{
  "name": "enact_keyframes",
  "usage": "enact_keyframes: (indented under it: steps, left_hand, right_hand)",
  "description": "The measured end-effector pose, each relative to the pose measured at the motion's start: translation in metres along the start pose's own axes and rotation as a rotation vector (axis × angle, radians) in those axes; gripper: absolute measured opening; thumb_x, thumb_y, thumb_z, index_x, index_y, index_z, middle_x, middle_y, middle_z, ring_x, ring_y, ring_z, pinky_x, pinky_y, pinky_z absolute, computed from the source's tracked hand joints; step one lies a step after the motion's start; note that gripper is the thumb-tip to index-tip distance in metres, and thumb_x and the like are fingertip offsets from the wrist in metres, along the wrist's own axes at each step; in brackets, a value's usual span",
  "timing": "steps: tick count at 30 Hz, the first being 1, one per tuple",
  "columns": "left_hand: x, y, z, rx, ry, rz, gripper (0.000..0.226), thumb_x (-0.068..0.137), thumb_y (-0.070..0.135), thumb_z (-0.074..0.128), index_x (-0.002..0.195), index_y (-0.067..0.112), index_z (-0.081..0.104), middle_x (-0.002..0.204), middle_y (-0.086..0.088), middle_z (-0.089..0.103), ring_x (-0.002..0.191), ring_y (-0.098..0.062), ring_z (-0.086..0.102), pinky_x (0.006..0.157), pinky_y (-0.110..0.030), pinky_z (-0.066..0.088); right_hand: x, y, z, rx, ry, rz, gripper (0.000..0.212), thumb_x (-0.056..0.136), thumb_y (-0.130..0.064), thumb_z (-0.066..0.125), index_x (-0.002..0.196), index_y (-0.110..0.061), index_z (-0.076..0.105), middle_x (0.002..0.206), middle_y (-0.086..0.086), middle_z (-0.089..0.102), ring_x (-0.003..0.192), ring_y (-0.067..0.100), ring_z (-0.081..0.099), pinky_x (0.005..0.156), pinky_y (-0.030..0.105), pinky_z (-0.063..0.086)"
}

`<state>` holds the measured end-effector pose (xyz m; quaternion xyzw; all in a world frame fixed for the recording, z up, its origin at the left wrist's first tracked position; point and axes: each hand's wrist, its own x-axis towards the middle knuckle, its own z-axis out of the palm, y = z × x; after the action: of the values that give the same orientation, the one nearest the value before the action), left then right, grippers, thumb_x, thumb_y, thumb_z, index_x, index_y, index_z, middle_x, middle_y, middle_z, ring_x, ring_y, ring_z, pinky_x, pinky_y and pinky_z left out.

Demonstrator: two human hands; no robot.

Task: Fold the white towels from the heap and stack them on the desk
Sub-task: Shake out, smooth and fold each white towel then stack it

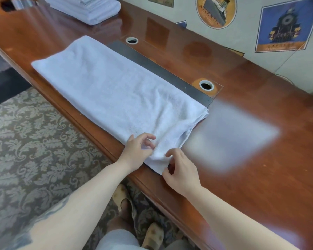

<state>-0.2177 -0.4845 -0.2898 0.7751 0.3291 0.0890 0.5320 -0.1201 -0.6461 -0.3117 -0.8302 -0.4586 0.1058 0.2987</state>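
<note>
Our left hand (pixel 136 147) pinches the near end of the towel (pixel 116 98), thumb and fingers curled into the cloth at the near-left corner. Our right hand (pixel 179 170) sits just beside it at the near-right corner, thumb and forefinger closed on the hem where it hangs a little over the tabletop (pixel 251 159) edge. Both hands are close together, almost touching, both clamped on the same short end.

The towel lies flat on the tabletop, already folded into a long strip, layered edges showing on its right side. Its long axis runs straight away from us, up and to the left, along the front edge. The far short end is well apart from both hands; the near end is the one we hold. Neither hand is clearly nearer to the far end; left is slightly ahead.

We judge the next fold goes lengthwise: near end carried away from us, along that axis, to meet the far end. That needs both corners lifted level so the layers do not slip.

Beyond the far end, near the back-left corner, a stack (pixel 87 8) of folded white towels sits, well apart from the strip. A dark pad (pixel 152 66) lies partly under the towel's right side, with two grommets (pixel 206 85) beside it. The heap is out of view.
</note>
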Motion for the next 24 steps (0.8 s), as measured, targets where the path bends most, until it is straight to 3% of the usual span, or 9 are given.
enact_keyframes:
  steps: [2,4,6,8,11,15,18,21,24]
  left_hand:
    - [-0.005,0.000,0.005,0.221,-0.014,0.122,0.050,0.074,0.008,0.060,0.118,0.031,0.055,0.106,0.017,0.060,0.107,0.015,0.043,0.116,-0.050,0.017]
    - [-0.010,0.000,0.010,0.461,-0.092,0.224,0.063,0.070,0.011,0.060,0.127,0.035,0.048,0.124,0.017,0.046,0.119,0.003,0.040,0.118,-0.052,0.002]
    - [-0.010,-0.001,0.013,0.561,-0.101,0.272,0.061,0.074,0.014,0.062,0.129,0.035,0.047,0.129,0.015,0.040,0.124,-0.006,0.038,0.116,-0.053,0.002]
    - [-0.007,0.000,0.013,0.465,-0.002,0.254,0.044,0.081,0.013,0.062,0.121,0.030,0.053,0.121,0.013,0.050,0.113,-0.005,0.048,0.114,-0.053,0.015]
    - [-0.002,0.003,0.008,0.168,0.074,0.142,0.004,0.094,0.021,0.057,0.093,0.021,0.060,0.083,0.006,0.063,0.078,-0.003,0.053,0.108,-0.052,0.029]
    - [-0.009,0.003,0.006,0.184,-0.020,0.128,0.019,0.099,0.032,0.051,0.082,0.035,0.058,0.068,0.006,0.058,0.069,-0.008,0.053,0.117,-0.045,0.013]
    - [-0.014,-0.004,0.005,0.233,-0.052,0.132,0.030,0.100,0.029,0.049,0.072,0.037,0.047,0.057,0.013,0.044,0.061,-0.012,0.049,0.121,-0.042,0.003]
    - [-0.018,-0.012,0.008,0.306,-0.053,0.155,0.023,0.101,0.030,0.046,0.087,0.016,0.057,0.068,0.011,0.047,0.074,-0.018,0.055,0.121,-0.035,-0.005]
    - [-0.025,-0.012,0.011,0.308,-0.006,0.152,0.031,0.102,0.032,0.042,0.111,0.009,0.060,0.086,0.006,0.059,0.100,-0.015,0.051,0.113,-0.012,-0.015]
  right_hand:
    - [-0.007,0.004,0.006,0.103,0.039,0.112,0.034,0.073,-0.010,0.061,0.098,-0.024,0.043,0.095,-0.015,0.044,0.077,0.011,0.053,0.061,0.036,0.048]
    - [-0.010,0.000,0.010,0.196,0.104,0.227,0.033,0.076,-0.012,0.066,0.093,-0.028,0.043,0.093,-0.016,0.045,0.080,0.008,0.052,0.064,0.028,0.045]
    - [-0.007,-0.006,0.010,0.304,0.150,0.327,0.034,0.077,-0.020,0.070,0.092,-0.036,0.043,0.090,-0.018,0.050,0.081,0.005,0.053,0.063,0.018,0.040]
    - [-0.002,-0.010,0.007,0.360,0.178,0.386,0.033,0.078,-0.025,0.071,0.094,-0.039,0.045,0.085,-0.016,0.055,0.074,0.006,0.056,0.062,0.017,0.042]
    - [0.009,-0.014,-0.002,0.720,0.115,0.495,0.032,0.082,-0.023,0.068,0.104,-0.039,0.050,0.097,-0.013,0.069,0.070,0.011,0.062,0.067,0.026,0.049]
    - [0.020,-0.026,-0.008,0.835,0.052,0.548,0.039,0.075,-0.045,0.078,0.108,-0.031,0.063,0.103,-0.011,0.066,0.081,0.009,0.060,0.076,0.025,0.047]
    - [0.021,-0.034,-0.011,0.933,0.140,0.627,0.054,0.075,-0.044,0.081,0.119,-0.033,0.051,0.113,-0.017,0.057,0.073,0.009,0.064,0.067,0.024,0.051]
    - [0.018,-0.038,-0.011,0.944,0.106,0.704,0.037,0.080,-0.033,0.079,0.109,-0.026,0.057,0.111,-0.006,0.058,0.062,0.006,0.064,0.057,0.022,0.051]
    - [0.018,-0.038,-0.014,0.898,0.001,0.726,0.011,0.087,-0.026,0.066,0.091,-0.016,0.068,0.087,0.002,0.061,0.057,0.008,0.055,0.057,0.028,0.051]
